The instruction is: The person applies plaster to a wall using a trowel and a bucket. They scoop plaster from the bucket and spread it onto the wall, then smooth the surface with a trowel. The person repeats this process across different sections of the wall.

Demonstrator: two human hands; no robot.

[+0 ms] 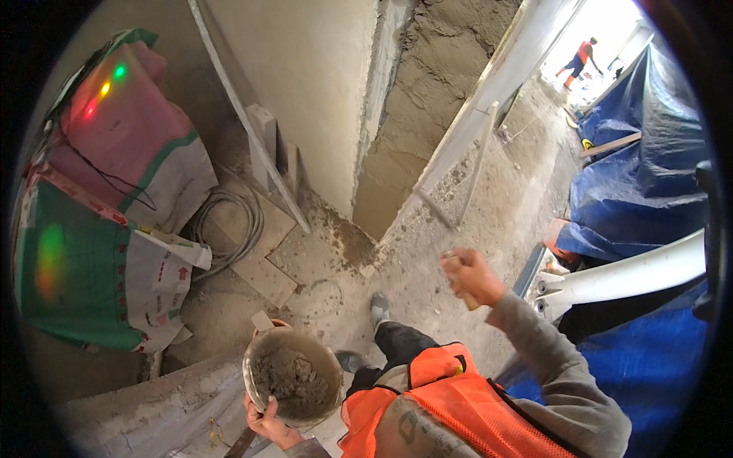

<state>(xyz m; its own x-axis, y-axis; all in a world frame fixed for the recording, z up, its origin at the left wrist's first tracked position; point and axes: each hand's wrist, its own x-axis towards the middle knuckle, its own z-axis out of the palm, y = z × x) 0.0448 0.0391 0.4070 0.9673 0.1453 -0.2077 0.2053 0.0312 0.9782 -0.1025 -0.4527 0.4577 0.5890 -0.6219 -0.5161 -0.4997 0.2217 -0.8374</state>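
Note:
My left hand [267, 421] grips the near rim of a round, mortar-smeared pan [263, 353] filled with grey mortar [292, 379], held low at my left side. My right hand [471, 276] is raised to the right, closed around a tan wooden handle [456, 264]; what the handle carries is hidden by the fist. Both sleeves are grey, and an orange vest [450, 404] covers my chest. My shoes [379, 309] stand on the dusty floor in front of a wall corner [359, 153] coated with rough, fresh plaster.
Large pink, green and white sacks [114, 229] are stacked at the left beside a coiled cable [229, 221] and flat slabs [263, 267]. A metal straightedge [244, 114] leans on the wall. Blue tarp [641, 183] and white pipes [626, 278] fill the right. A person in orange [582, 55] stands far off in the bright opening.

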